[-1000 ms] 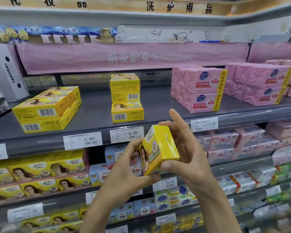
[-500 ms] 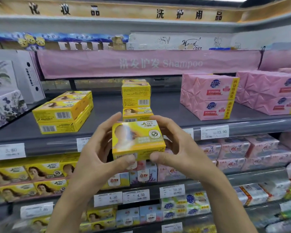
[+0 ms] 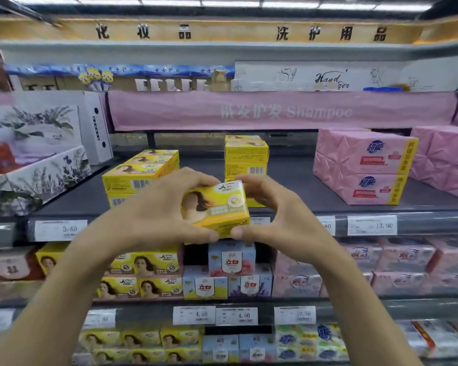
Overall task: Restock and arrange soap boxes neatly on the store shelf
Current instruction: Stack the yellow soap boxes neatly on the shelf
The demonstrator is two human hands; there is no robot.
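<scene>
Holding noted, head view: both hands grip one yellow soap box (image 3: 217, 207) in the air, in front of the price-label rail (image 3: 368, 225) of the grey shelf (image 3: 288, 191).

Left hand (image 3: 154, 207): fingers (image 3: 196, 178) curled close together over the box's top-left edge. The thumb is pressed up against the lower edge, so the box is pinched between the two. The hand covers the box's left end.

Right hand (image 3: 278, 215): fingers (image 3: 251, 180) curled over the top-right corner and right end, thumb against the lower edge. The two thumb tips lie near each other with a small gap between them.

Box orientation: the printed face (portrait, round seal) is toward the camera and tipped slightly upward. The long axis runs left to right, right end a little higher.

Shelf behind:
- A low stack of yellow boxes (image 3: 140, 175) lies flat behind the left hand, barcodes forward.
- A taller narrow stack of yellow boxes (image 3: 246, 157) stands behind the right fingers; the held box overlaps its base.
- Pink soap packs (image 3: 365, 165), two high, sit well to the right.
</scene>
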